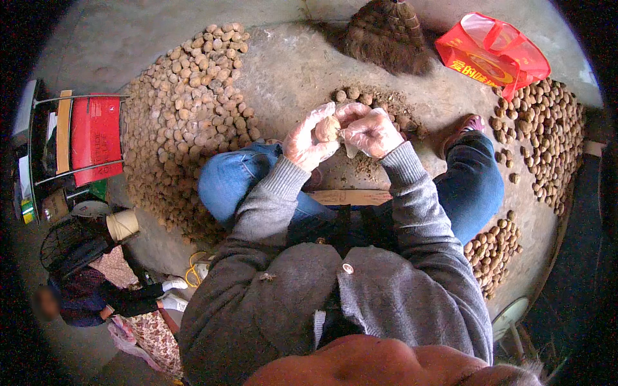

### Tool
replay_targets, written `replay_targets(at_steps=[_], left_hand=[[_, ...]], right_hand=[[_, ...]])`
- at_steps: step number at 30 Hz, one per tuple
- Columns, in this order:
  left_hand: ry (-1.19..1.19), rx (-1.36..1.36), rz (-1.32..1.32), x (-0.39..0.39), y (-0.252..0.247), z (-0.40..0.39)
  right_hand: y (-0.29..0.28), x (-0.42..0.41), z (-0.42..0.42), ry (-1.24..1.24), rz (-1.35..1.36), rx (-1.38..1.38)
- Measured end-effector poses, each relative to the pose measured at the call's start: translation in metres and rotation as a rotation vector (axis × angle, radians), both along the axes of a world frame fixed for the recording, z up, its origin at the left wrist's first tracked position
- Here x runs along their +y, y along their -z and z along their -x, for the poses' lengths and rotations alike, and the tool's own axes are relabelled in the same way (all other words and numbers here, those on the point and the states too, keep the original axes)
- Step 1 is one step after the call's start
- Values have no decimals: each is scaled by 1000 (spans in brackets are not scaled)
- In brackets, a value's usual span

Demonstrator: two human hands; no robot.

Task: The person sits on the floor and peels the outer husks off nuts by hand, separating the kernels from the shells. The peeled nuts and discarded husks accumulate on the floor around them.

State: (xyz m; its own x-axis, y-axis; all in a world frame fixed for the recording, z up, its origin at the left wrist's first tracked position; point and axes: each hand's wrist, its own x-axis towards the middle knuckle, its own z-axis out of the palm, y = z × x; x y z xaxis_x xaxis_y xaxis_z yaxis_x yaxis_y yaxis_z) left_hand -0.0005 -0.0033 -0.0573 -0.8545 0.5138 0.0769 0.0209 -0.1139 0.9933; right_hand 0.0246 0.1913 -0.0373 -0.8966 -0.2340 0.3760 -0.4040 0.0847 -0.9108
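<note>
My left hand (309,140), in a clear plastic glove, holds a pale round tuber-like piece (328,129) between thumb and fingers. My right hand (372,132), gloved the same way, is closed at the piece's right side; its fingertips pinch something small there that I cannot make out. Just beyond my hands, several brown round tubers (366,99) lie on the concrete floor among dark crumbs and shavings (396,103). A flat cardboard piece (350,197) shows below my hands, between my knees.
A large heap of pale tubers (193,96) spreads at the left, with browner piles (555,140) at the right. A red bag (492,53) and a broom head (391,36) are at the top. Another person (87,299) sits at the lower left, near a red folding chair (98,135).
</note>
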Motion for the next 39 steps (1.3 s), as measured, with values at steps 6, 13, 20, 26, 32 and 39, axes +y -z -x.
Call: replay_targets(at_steps=[6,13,20,26,32,39], left_hand=[[21,-66,1,-5,6,0],[12,-268,-35,-5,2,3],[26,-65,-4,-8,3,2],[21,-149,-63,-7,4,2],[21,-29,-7,-12,16,4],[19,-10,-23,-9,10,4]], right_hand=[[0,-3,-1,122,-141,22],[-9,4,-2,25,-192,28],[-7,-5,-1,137,-202,103],[-5,-1,-1,72,-178,95],[-10,-9,-3,193,-276,99],[-5,0,0,52,-203,70]])
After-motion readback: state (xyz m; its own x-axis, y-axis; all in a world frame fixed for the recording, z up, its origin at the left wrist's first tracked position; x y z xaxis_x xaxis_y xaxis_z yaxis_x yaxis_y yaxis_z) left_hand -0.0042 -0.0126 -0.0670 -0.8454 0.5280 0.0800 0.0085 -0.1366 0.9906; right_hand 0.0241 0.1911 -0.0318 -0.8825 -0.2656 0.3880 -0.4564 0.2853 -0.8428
